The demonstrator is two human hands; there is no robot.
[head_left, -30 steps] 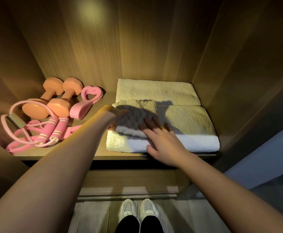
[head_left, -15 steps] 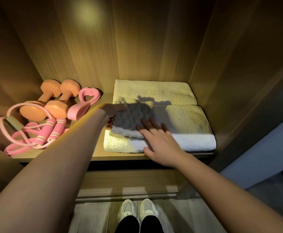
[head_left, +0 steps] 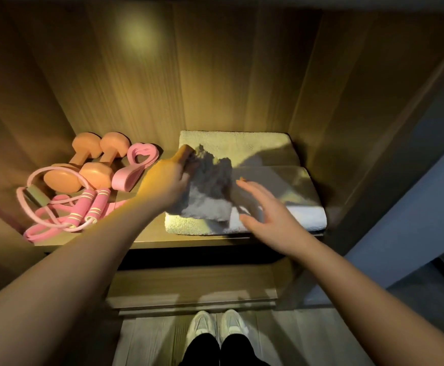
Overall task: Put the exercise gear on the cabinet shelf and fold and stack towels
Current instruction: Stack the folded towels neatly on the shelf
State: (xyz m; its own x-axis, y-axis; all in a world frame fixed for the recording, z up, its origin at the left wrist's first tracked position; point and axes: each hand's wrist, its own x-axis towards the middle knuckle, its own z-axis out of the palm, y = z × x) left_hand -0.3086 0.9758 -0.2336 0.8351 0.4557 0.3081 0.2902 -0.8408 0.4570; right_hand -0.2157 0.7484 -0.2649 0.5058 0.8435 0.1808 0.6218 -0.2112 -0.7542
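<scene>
Left hand grips a small grey textured towel atop a folded cream terry towel on the wooden cabinet shelf. Right hand, fingers spread and empty, is at the grey towel's 3 o'clock.

L hand grips grey towel.

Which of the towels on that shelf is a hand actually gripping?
The small grey towel, bunched in the left hand; the larger cream towels lie flat and folded beneath it.
</scene>
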